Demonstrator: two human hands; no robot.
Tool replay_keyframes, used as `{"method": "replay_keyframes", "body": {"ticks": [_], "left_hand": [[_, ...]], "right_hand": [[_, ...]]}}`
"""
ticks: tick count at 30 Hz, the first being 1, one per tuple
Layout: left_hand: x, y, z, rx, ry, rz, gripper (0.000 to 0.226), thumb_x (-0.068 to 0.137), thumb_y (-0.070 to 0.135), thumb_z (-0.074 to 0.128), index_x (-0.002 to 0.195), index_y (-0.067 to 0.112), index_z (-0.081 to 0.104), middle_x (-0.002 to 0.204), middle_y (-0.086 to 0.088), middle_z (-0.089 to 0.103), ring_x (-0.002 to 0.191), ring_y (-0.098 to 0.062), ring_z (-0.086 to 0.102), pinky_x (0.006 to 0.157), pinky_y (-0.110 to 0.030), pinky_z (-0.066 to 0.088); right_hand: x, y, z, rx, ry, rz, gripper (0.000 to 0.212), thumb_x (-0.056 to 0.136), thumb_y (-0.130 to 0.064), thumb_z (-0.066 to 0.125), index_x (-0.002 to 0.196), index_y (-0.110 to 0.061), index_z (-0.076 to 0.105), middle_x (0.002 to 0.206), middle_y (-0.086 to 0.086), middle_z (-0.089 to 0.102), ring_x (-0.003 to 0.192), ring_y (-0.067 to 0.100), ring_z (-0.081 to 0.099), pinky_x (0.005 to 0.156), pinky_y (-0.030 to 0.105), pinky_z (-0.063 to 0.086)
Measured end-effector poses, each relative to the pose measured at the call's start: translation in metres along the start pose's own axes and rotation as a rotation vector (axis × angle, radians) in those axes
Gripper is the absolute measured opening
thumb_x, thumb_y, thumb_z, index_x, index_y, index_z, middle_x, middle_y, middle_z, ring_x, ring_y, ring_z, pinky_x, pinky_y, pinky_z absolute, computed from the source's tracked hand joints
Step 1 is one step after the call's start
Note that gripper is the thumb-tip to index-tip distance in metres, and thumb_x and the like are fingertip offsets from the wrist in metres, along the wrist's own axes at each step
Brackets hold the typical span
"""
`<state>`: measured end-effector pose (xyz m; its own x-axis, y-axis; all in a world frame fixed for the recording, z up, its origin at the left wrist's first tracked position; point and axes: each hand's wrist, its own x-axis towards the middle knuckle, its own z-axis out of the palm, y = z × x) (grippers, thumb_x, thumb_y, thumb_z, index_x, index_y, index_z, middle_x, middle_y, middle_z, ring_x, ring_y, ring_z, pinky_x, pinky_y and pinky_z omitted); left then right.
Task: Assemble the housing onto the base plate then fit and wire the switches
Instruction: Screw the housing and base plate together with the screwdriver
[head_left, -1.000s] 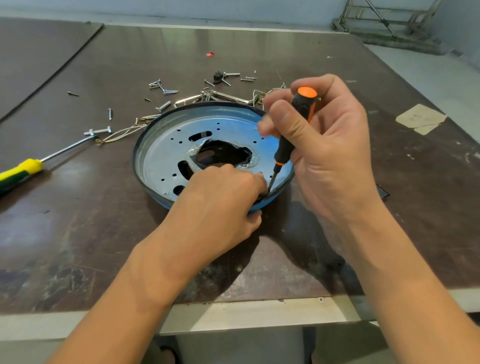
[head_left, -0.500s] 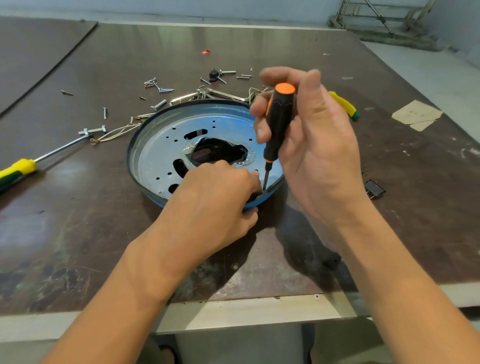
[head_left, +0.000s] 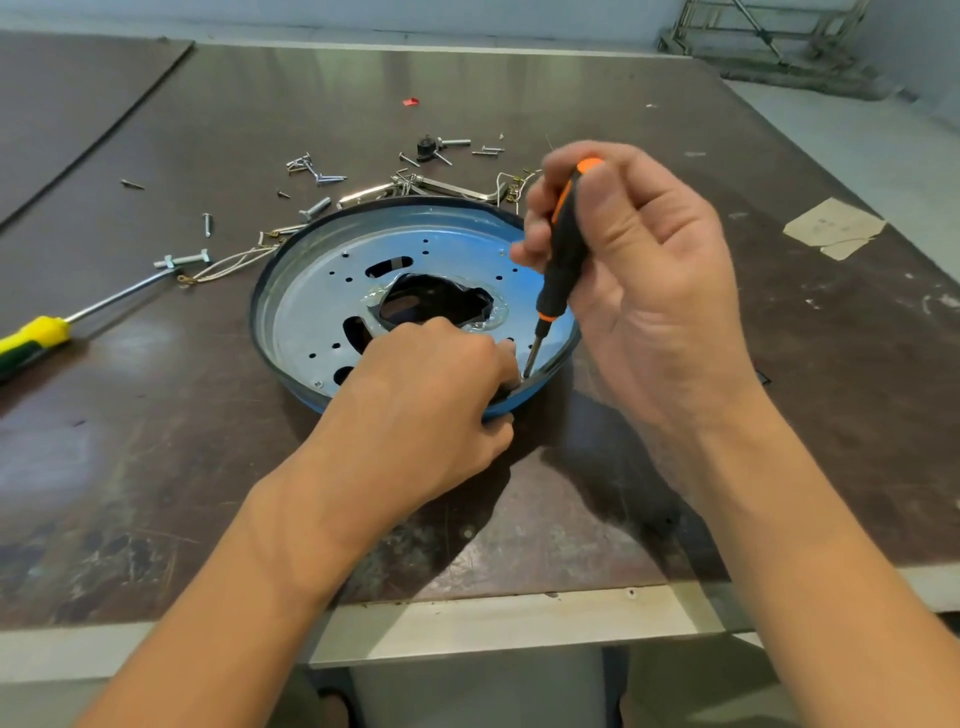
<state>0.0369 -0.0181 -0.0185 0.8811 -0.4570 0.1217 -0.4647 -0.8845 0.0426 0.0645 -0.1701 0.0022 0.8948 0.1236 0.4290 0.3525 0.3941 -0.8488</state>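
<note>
A round metal base plate (head_left: 332, 291) with a blue rim lies on the brown table, its middle cut out and ringed with small holes. My left hand (head_left: 431, 410) grips the plate's near rim, fingers curled inside and thumb outside. My right hand (head_left: 639, 291) holds a small black and orange screwdriver (head_left: 563, 260) nearly upright. Its tip sits on the plate near the rim, right beside my left fingertips. What the tip touches is hidden by my fingers.
Several loose screws and bolts (head_left: 317, 176), a metal bracket (head_left: 452, 188) and thin wires (head_left: 234, 262) lie behind the plate. A yellow-handled screwdriver (head_left: 36, 338) rests at the left. A paper scrap (head_left: 836, 228) is at the right. The table's front edge (head_left: 467, 618) is near.
My right hand has shifted the small screwdriver slightly and turned round its handle, with the tip staying at the same spot on the plate. My left hand keeps its hold on the rim.
</note>
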Motion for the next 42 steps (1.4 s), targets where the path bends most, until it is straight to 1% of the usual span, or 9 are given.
{"method": "replay_keyframes", "body": {"ticks": [3,9,15,21,27,30,33,39,42], "left_hand": [[-0.001,0.000,0.000,-0.001,0.006,0.002,0.032,0.089,0.049,0.055,0.119,0.038,0.059,0.098,0.008,0.068,0.087,-0.015,0.061,0.070,-0.035,0.055],[-0.001,0.000,0.000,0.000,0.004,0.000,0.032,0.088,0.049,0.056,0.117,0.037,0.061,0.104,0.008,0.069,0.090,-0.016,0.063,0.071,-0.037,0.055],[0.000,-0.001,0.002,-0.003,0.007,0.001,0.034,0.087,0.049,0.057,0.118,0.035,0.061,0.112,0.008,0.070,0.096,-0.015,0.065,0.073,-0.036,0.057],[0.000,-0.001,0.002,-0.014,0.015,-0.002,0.031,0.087,0.049,0.059,0.115,0.035,0.061,0.099,0.007,0.068,0.086,-0.016,0.063,0.070,-0.036,0.056],[0.001,-0.001,0.003,-0.015,0.022,0.004,0.037,0.087,0.048,0.059,0.121,0.034,0.062,0.108,0.008,0.070,0.089,-0.014,0.065,0.071,-0.035,0.058],[0.000,-0.001,0.002,-0.020,0.034,0.002,0.035,0.087,0.048,0.060,0.119,0.034,0.062,0.094,0.007,0.069,0.083,-0.014,0.063,0.068,-0.035,0.057],[-0.001,0.000,0.001,-0.021,0.036,-0.003,0.031,0.087,0.048,0.060,0.115,0.034,0.063,0.090,0.007,0.067,0.081,-0.015,0.062,0.067,-0.035,0.056],[0.001,-0.002,0.003,-0.024,0.035,-0.004,0.036,0.086,0.050,0.059,0.119,0.035,0.063,0.112,0.009,0.071,0.093,-0.014,0.066,0.071,-0.036,0.057],[0.001,-0.002,0.003,-0.018,0.036,-0.004,0.037,0.087,0.050,0.058,0.121,0.036,0.062,0.107,0.008,0.071,0.090,-0.014,0.065,0.070,-0.035,0.057]], "right_hand": [[-0.001,0.002,0.001,-0.077,0.058,-0.067,0.019,0.089,-0.001,0.067,0.095,-0.012,0.052,0.084,0.008,0.068,0.073,0.022,0.066,0.080,0.041,0.053],[-0.001,-0.002,0.001,0.039,-0.011,0.034,0.035,0.108,-0.019,0.027,0.115,0.000,0.055,0.088,0.011,0.059,0.075,0.020,0.052,0.072,0.034,0.044],[-0.003,0.000,0.008,-0.136,0.036,-0.069,0.014,0.094,-0.006,0.063,0.098,-0.012,0.050,0.083,0.005,0.068,0.077,0.025,0.067,0.070,0.033,0.049],[-0.002,0.000,0.004,0.052,0.034,0.051,0.034,0.108,-0.022,0.031,0.116,-0.001,0.056,0.086,0.010,0.061,0.074,0.020,0.054,0.070,0.030,0.046],[-0.003,0.002,0.009,-0.103,0.033,-0.063,0.020,0.092,0.001,0.063,0.101,-0.010,0.049,0.095,0.011,0.067,0.087,0.027,0.070,0.078,0.034,0.053],[-0.003,0.002,0.011,-0.054,0.027,-0.015,0.004,0.101,-0.016,0.050,0.102,-0.012,0.051,0.084,0.007,0.062,0.068,0.019,0.056,0.066,0.028,0.045],[-0.003,0.003,0.005,-0.002,0.059,0.019,0.034,0.107,-0.021,0.030,0.109,-0.002,0.059,0.084,0.008,0.060,0.072,0.019,0.053,0.069,0.028,0.046],[-0.005,0.005,0.013,-0.070,0.064,-0.080,0.013,0.093,-0.001,0.060,0.099,-0.008,0.051,0.088,0.010,0.067,0.080,0.027,0.070,0.076,0.035,0.052],[-0.004,0.004,0.014,-0.013,0.051,-0.037,0.012,0.103,-0.015,0.043,0.104,-0.007,0.052,0.081,0.010,0.060,0.067,0.020,0.055,0.066,0.030,0.044]]}}
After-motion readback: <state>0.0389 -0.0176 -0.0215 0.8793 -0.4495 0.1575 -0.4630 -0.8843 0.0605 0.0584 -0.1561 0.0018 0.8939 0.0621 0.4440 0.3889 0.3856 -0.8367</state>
